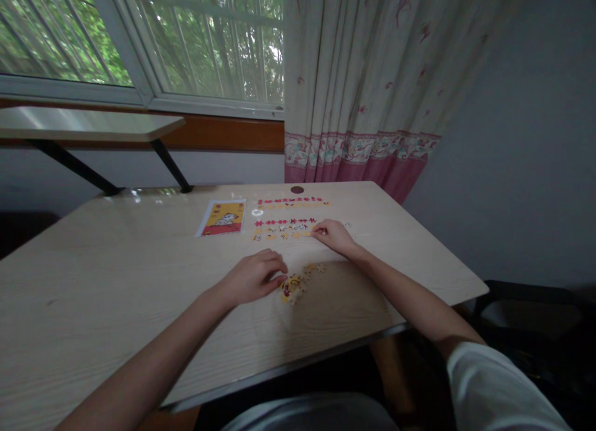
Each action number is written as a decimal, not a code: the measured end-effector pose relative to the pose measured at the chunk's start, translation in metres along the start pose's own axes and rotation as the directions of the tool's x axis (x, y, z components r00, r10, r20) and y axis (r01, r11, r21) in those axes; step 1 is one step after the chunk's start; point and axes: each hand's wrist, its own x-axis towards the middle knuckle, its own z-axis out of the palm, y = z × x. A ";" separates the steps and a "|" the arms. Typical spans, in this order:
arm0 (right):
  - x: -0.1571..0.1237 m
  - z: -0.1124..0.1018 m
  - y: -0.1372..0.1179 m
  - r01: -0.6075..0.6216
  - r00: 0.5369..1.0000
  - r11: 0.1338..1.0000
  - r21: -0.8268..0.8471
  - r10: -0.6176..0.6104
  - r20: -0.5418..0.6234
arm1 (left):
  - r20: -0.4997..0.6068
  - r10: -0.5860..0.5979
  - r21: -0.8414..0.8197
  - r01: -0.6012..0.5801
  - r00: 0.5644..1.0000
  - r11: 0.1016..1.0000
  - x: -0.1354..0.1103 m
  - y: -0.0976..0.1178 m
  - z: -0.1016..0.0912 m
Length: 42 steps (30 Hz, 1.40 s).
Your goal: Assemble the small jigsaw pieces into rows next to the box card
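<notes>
My left hand [257, 276] rests beside a small heap of loose jigsaw puzzle pieces [292, 288], its fingers curved and apart at the heap's left edge. Farther off, my right hand [334, 236] has its thumb and fingers pinched together at the right end of the nearest row of yellowish puzzle pieces [284, 236]. Whatever lies between those fingertips is too small to make out. Several rows of sorted pieces stretch across the table, among them red pieces [278, 223] and a farther red row [291, 200].
A picture card [224, 217] with a white animal on yellow and red lies left of the rows. A raised shelf [88, 123] on black legs stands at the back left. A dark round disc [297, 190] sits near the back edge, before the curtain [354, 108].
</notes>
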 end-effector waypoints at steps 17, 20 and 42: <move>-0.019 -0.020 -0.034 0.326 0.839 0.891 0.316 -0.427 0.338 | -0.028 -0.005 -0.039 0.004 1.000 0.999 0.001 0.000 0.002; -0.021 -0.021 -0.037 0.239 0.851 0.893 0.381 -0.382 0.360 | -0.050 -0.016 -0.135 0.009 0.999 0.991 0.003 0.002 0.004; -0.029 -0.016 -0.055 0.657 0.687 0.736 -0.162 -0.673 -0.274 | -0.063 -0.451 -0.659 0.303 0.890 0.689 0.007 0.002 0.009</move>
